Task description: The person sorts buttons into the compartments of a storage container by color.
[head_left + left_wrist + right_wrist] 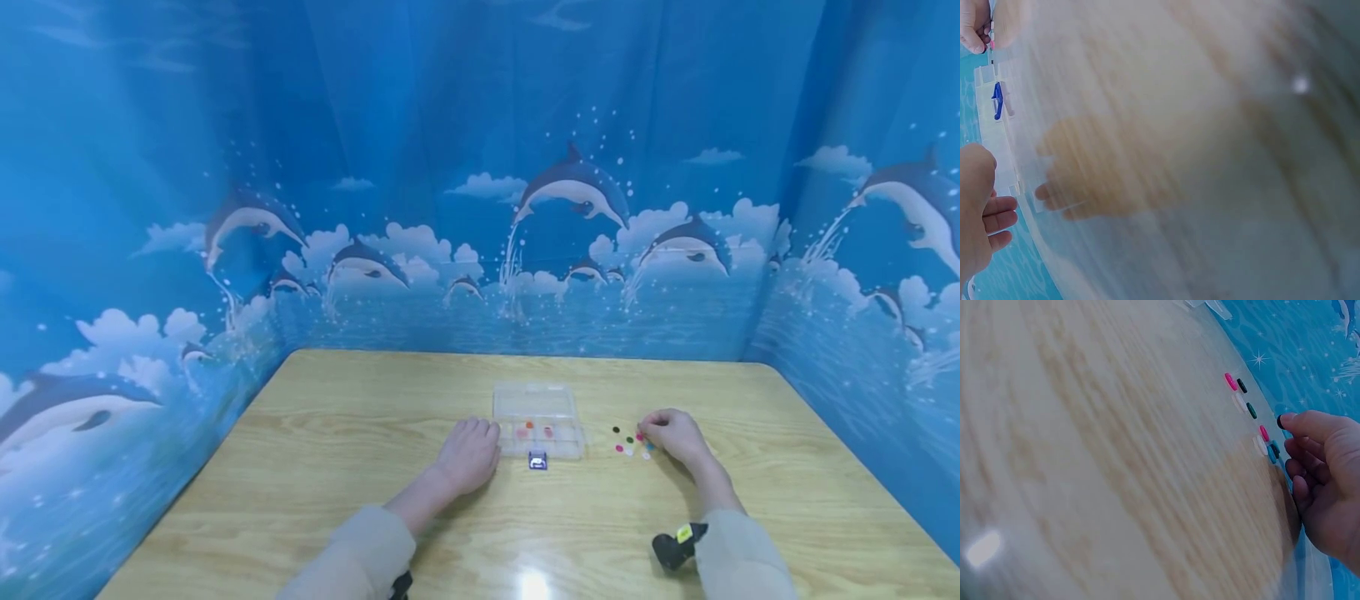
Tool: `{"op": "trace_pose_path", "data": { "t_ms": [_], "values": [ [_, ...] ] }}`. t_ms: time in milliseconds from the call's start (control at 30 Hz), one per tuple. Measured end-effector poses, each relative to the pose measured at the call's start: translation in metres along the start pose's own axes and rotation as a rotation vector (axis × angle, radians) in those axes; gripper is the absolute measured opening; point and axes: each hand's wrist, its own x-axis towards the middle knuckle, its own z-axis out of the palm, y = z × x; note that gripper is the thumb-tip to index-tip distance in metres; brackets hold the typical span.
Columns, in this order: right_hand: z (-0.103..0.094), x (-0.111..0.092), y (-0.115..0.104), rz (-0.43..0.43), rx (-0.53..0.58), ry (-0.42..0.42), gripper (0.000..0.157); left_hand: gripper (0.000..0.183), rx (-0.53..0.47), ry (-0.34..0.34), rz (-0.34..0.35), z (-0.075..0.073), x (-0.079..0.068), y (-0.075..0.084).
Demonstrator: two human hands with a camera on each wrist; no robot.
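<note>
My left hand [468, 454] rests at the left end of a clear plastic compartment box [566, 450], its loosely bent fingers beside the box edge. In the left wrist view the fingers [1000, 221] point down toward the table; the index fingertip is mostly hidden. The box's lid [534, 400] lies open at the back, and a few orange and pinkish pieces sit in its compartments. To the right, my right hand [675, 435] pinches a small black button [1280, 422] between thumb and index finger, just above several loose buttons, including a pink button [1230, 381] and a dark green button [1252, 410].
A small blue clip-like piece [537, 460] stands at the box's front edge. The wood-grain table [585, 533] reflects a bright light near its front. Blue dolphin-print curtains [465, 125] enclose the back and sides.
</note>
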Motion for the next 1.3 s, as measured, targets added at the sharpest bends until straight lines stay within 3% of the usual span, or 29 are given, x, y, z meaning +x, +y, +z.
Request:
{"op": "trace_pose_path", "data": {
  "t_ms": [533,933,1300],
  "values": [
    [-0.001,0.000,-0.008,-0.049,0.085,0.029,0.029,0.027,0.005,-0.024,-0.012,0.001,0.000,0.000],
    [0.003,0.001,-0.025,-0.139,0.131,0.038,0.023,0.028,0.014,-0.053,-0.012,-0.002,0.000,0.001],
    [0.013,0.008,-0.036,-0.091,0.231,-0.011,0.028,0.028,0.012,-0.052,-0.010,-0.002,0.001,0.002]
  ]
}}
